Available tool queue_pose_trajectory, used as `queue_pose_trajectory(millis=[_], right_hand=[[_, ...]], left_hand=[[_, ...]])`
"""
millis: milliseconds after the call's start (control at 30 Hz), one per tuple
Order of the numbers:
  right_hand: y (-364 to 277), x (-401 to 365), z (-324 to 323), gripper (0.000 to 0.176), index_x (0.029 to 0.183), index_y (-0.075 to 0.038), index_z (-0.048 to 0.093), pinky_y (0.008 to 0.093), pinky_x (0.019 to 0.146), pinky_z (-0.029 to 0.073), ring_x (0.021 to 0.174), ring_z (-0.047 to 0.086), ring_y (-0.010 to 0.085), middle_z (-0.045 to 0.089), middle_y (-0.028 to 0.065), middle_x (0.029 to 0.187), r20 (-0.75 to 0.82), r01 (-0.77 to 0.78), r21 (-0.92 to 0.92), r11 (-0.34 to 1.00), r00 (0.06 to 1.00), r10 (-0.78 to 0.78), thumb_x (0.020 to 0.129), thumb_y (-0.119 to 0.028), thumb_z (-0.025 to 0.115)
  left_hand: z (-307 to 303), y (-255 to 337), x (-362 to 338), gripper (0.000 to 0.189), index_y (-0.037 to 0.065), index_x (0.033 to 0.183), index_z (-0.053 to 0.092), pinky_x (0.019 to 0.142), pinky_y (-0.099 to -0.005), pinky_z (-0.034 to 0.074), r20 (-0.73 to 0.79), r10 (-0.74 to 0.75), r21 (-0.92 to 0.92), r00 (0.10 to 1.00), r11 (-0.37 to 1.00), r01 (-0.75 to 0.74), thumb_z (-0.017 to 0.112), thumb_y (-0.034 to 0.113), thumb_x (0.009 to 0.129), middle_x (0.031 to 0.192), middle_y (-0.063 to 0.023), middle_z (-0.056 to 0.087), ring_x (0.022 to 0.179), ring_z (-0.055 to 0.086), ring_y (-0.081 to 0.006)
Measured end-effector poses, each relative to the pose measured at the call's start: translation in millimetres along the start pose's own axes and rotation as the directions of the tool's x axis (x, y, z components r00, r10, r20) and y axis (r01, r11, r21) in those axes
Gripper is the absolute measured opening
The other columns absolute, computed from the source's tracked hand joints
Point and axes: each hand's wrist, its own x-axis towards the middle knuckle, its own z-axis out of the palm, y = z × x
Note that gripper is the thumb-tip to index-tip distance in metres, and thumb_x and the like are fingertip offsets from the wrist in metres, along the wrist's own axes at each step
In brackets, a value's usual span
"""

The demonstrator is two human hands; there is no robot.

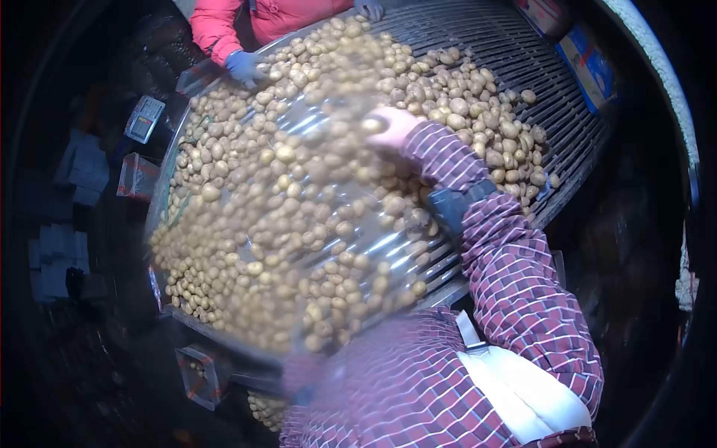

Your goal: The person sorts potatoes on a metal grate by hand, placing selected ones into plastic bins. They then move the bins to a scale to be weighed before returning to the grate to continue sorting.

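Potatoes (284, 216) cover much of a slatted metal sorting table (582, 157), many of them smeared by motion. My right hand (396, 128) reaches over the middle of the pile, its fingers curled around a pale potato (373, 125). A plaid sleeve and a dark band lie behind that hand. My left sleeve (328, 366) shows as a blur at the near edge of the table. The left hand beyond it is too smeared to make out, and its fingers cannot be read.
Across the table stands a person in a red jacket (276, 19), with a grey-gloved hand (245, 67) on the potatoes. A digital scale (145, 118) is off to the left. A clear crate (202, 377) sits below the near edge. A blue carton (586, 67) stands at the far right.
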Motion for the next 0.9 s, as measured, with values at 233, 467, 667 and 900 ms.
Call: queue_pose_trajectory(millis=[233, 467, 667, 900], right_hand=[[-23, 61, 104, 0.059, 0.135, -0.026, 0.055, 0.0385, 0.104, 0.046, 0.116, 0.058, 0.0318, 0.062, 0.0149, 0.123, 0.178, 0.159, -0.558, 0.814, 0.982, -0.07, 0.078, -0.03, 0.073], [20, 63, 124, 0.056, 0.133, -0.018, 0.055, 0.0378, 0.075, 0.054, 0.103, 0.064, 0.0267, 0.065, 0.0109, 0.119, 0.236, -0.149, 0.386, 0.91, 0.97, 0.059, 0.086, -0.049, 0.062], [-98, -73, 162, 0.063, 0.137, -0.016, 0.048, 0.0374, 0.07, 0.05, 0.104, 0.061, 0.0305, 0.058, 0.0108, 0.127, 0.262, -0.352, 0.917, -0.187, 0.885, -0.384, 0.092, -0.061, 0.048], [-167, -95, 260, 0.076, 0.143, -0.012, 0.041, 0.0478, 0.089, 0.053, 0.113, 0.057, 0.0308, 0.051, 0.0166, 0.135, 0.322, -0.663, 0.733, -0.152, 0.534, -0.782, 0.088, -0.064, 0.054]], left_hand=[[-7, 14, -20, 0.051, 0.024, 0.142, 0.042, 0.05, -0.0259, 0.048, -0.094, 0.132, 0.121, 0.987, 0.985, -0.12, 0.053, 0.037, 0.094, 0.125, -0.0153, 0.053, 0.08, 0.057, -0.0214], [-60, 26, -50, 0.05, 0.025, 0.141, 0.044, 0.045, -0.0264, 0.045, -0.079, 0.308, 0.066, 0.948, 0.951, -0.303, 0.055, 0.035, 0.093, 0.124, -0.0167, 0.055, 0.073, 0.058, -0.0219], [-94, 28, -74, 0.05, 0.026, 0.14, 0.046, 0.041, -0.0268, 0.044, -0.091, 0.421, 0.01, 0.903, 0.907, -0.422, 0.057, 0.034, 0.092, 0.123, -0.0178, 0.058, 0.067, 0.06, -0.0223], [-148, 20, -115, 0.045, 0.03, 0.137, 0.048, 0.04, -0.0289, 0.044, -0.079, 0.525, -0.106, 0.848, 0.841, -0.53, 0.057, 0.037, 0.093, 0.124, -0.0189, 0.059, 0.067, 0.063, -0.0255]])
